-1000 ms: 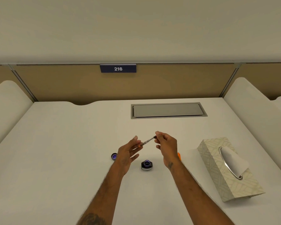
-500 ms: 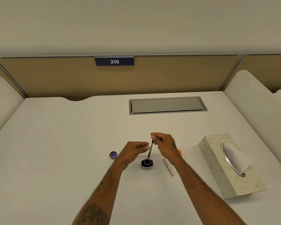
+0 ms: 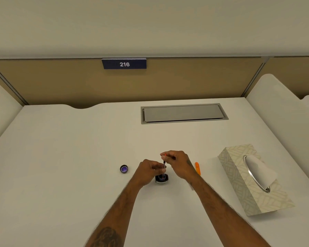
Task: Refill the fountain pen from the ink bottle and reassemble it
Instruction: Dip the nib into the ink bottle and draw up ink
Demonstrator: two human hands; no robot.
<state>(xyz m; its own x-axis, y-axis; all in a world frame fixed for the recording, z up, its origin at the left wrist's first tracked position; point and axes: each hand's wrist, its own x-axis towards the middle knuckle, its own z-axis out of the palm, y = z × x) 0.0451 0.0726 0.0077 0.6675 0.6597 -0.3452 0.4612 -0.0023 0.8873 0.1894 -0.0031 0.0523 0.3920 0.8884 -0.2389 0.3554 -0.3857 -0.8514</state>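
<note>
**Pen section dipped in the open ink bottle**

Nearest the front edge of the desk (image 3: pixel 61 175), two bare forearms reach in from below, cut off by the frame. Just beyond them the ink bottle (image 3: pixel 161 179) stands open, roughly midway between the left and right edges. The left hand (image 3: pixel 147 172) curls beside it, its fingers closed lightly around the lower part of the pen section (image 3: pixel 164 167), probably to steady it over the narrow mouth. The right hand (image 3: pixel 179 162) pinches the orange-tipped top end between thumb and fingertips, likely to work the filler. The section stands almost upright with its lower end inside the bottle; whether the nib is under the ink cannot be made out.

The bottle cap (image 3: pixel 123 169) lies left of the hands, lining up, kept clear of the work. An orange pen part (image 3: pixel 197 168) lies right of the right wrist, partly hidden by it. A pale sliver under the right forearm may be another pen piece; too little shows.

A tissue box (image 3: pixel 248 179) sits toward the right edge, handy for wiping. Farthest, a closed cable hatch (image 3: pixel 183 114) lies near the back edge.
</note>
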